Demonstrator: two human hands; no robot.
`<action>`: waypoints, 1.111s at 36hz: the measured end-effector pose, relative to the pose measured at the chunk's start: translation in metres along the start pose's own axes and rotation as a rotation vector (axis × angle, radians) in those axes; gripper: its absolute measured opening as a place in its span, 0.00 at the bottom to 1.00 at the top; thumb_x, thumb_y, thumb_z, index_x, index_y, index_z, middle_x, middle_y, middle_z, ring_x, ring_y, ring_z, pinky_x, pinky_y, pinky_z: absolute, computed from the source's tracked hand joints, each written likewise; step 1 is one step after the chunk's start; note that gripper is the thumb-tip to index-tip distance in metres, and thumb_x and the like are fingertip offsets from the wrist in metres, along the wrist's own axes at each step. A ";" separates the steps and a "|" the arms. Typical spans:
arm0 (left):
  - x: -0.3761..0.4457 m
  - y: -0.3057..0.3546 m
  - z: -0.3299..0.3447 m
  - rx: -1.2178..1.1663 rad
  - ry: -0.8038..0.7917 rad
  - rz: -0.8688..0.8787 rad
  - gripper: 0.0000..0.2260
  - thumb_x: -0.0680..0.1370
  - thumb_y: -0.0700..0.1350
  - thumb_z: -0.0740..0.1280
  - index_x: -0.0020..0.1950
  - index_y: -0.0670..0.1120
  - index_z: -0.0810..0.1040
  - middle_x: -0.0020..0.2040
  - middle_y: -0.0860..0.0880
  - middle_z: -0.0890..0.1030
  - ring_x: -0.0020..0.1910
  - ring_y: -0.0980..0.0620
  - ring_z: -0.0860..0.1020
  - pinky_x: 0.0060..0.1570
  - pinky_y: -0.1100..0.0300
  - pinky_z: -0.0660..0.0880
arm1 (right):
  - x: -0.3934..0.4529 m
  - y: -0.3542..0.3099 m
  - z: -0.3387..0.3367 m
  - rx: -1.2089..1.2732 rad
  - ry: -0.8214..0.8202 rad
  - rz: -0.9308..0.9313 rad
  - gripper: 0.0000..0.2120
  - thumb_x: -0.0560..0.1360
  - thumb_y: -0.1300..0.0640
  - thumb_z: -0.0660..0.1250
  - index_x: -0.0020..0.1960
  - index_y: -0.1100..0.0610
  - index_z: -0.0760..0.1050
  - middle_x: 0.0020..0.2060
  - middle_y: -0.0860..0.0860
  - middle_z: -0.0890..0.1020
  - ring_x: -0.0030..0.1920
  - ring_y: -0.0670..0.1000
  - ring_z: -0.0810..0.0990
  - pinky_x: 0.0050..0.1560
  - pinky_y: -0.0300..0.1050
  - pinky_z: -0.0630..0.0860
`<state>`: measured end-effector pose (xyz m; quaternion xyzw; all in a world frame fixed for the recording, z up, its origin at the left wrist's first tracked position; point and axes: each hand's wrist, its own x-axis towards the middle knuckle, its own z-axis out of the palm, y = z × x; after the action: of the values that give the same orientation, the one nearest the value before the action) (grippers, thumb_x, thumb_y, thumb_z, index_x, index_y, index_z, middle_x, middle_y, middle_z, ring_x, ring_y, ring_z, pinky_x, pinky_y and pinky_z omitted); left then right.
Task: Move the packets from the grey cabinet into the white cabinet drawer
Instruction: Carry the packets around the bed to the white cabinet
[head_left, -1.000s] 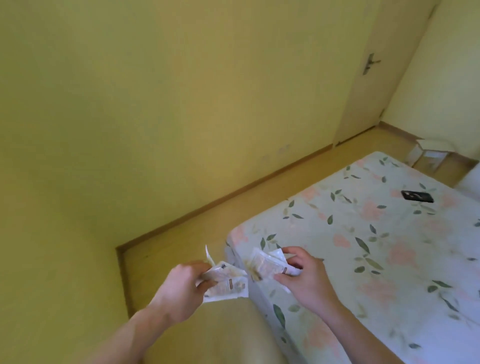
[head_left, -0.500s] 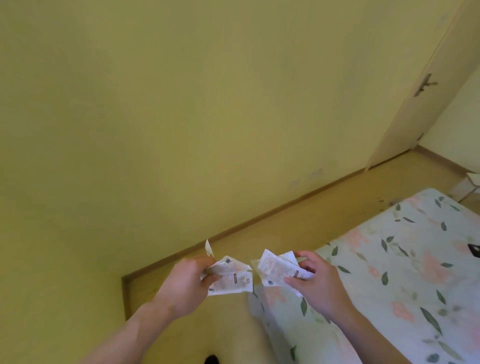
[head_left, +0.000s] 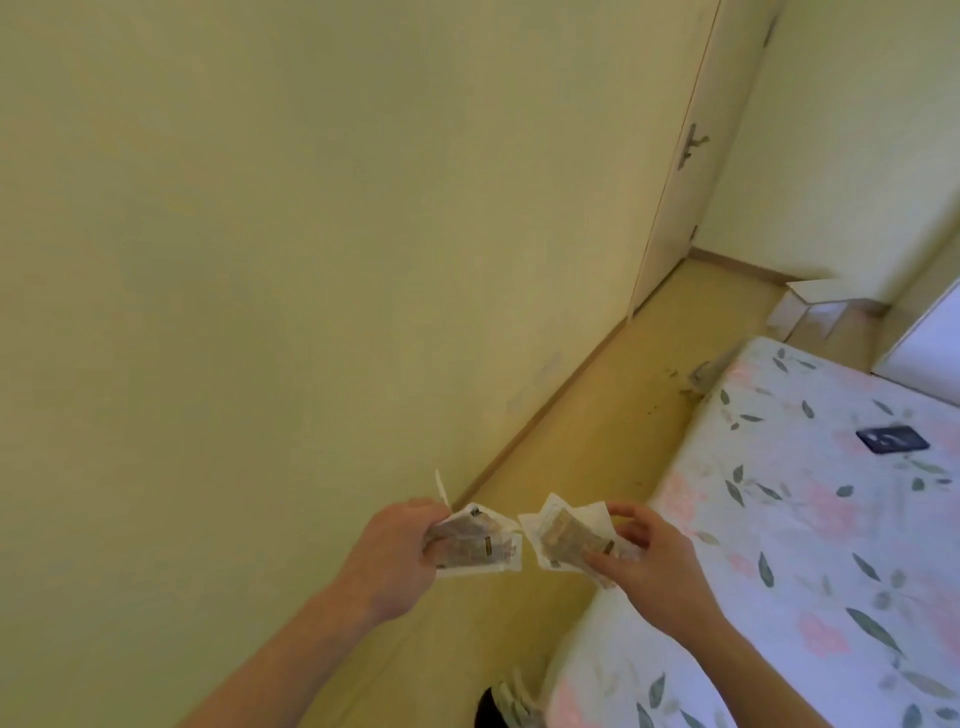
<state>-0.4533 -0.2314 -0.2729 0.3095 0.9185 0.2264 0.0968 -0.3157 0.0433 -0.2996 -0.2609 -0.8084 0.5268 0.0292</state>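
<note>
Yellow-green walls fill most of the view; a closed door (head_left: 691, 171) stands far right, and a mattress (head_left: 810, 519) with a floral cover lies on the floor at right, a dark phone (head_left: 892, 439) resting on it. No cabinet, grey or white, is in view. Packets are in transit, carried over the strip of floor between wall and mattress. Left hand (head_left: 395, 551) has its fingers curled round a bunch of left packets (head_left: 480, 545), gripping at their left edge. Right hand (head_left: 644, 561) pinches the right packets (head_left: 566, 535), thumb under the near edge, fingers spread loosely above. Hands are near each other; the two bunches almost touch. Judgement: thin, light, crinkly sachets, flexible and probably slick; a fanned bunch could slip, so a firm pinch across the overlapped edges seems best.
</note>
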 end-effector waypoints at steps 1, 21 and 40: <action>0.017 -0.002 -0.005 0.007 -0.012 0.025 0.04 0.76 0.43 0.68 0.48 0.49 0.82 0.44 0.53 0.80 0.43 0.52 0.77 0.46 0.54 0.73 | 0.013 -0.001 0.002 -0.001 0.017 0.011 0.22 0.66 0.53 0.81 0.56 0.41 0.77 0.42 0.44 0.86 0.44 0.44 0.85 0.47 0.49 0.83; 0.374 -0.005 -0.026 -0.102 -0.194 0.440 0.05 0.76 0.40 0.70 0.48 0.50 0.82 0.42 0.54 0.80 0.40 0.55 0.76 0.42 0.58 0.73 | 0.221 -0.053 -0.040 0.044 0.469 0.220 0.18 0.67 0.48 0.80 0.54 0.42 0.79 0.43 0.40 0.86 0.43 0.40 0.84 0.39 0.36 0.81; 0.646 0.186 0.058 -0.186 -0.480 0.731 0.05 0.78 0.45 0.71 0.53 0.52 0.83 0.47 0.57 0.83 0.44 0.59 0.81 0.39 0.66 0.78 | 0.318 -0.010 -0.182 0.210 0.936 0.484 0.11 0.70 0.52 0.78 0.51 0.46 0.80 0.40 0.37 0.85 0.36 0.42 0.83 0.35 0.41 0.77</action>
<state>-0.8477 0.3162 -0.2601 0.6475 0.6760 0.2492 0.2484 -0.5348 0.3370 -0.2828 -0.6425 -0.5687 0.4239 0.2900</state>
